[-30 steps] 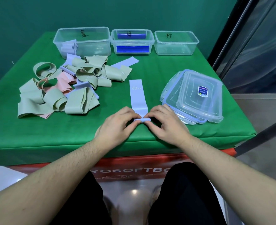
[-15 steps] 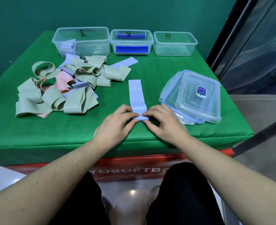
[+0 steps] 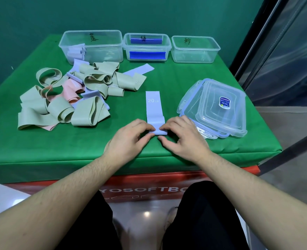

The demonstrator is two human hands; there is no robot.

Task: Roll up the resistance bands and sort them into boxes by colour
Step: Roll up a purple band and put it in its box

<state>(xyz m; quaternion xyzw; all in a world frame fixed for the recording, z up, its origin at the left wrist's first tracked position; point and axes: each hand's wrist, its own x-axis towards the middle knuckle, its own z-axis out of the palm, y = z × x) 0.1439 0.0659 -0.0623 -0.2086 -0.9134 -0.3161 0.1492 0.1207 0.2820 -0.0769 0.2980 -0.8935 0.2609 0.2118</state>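
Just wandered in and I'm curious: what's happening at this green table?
A person is rolling up a pale blue band marked 20 LB, pinching its near end with the left hand and right hand. Most of it lies flat. A heap of loose bands waits on the left. The left box already holds pale blue bands.

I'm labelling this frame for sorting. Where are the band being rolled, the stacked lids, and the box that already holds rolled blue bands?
Lavender band [image 3: 153, 107], head view, flat unrolled stretch.
Stacked lids [image 3: 219, 112], head view, top lid's face.
Left box [image 3: 102, 51], head view, front wall.
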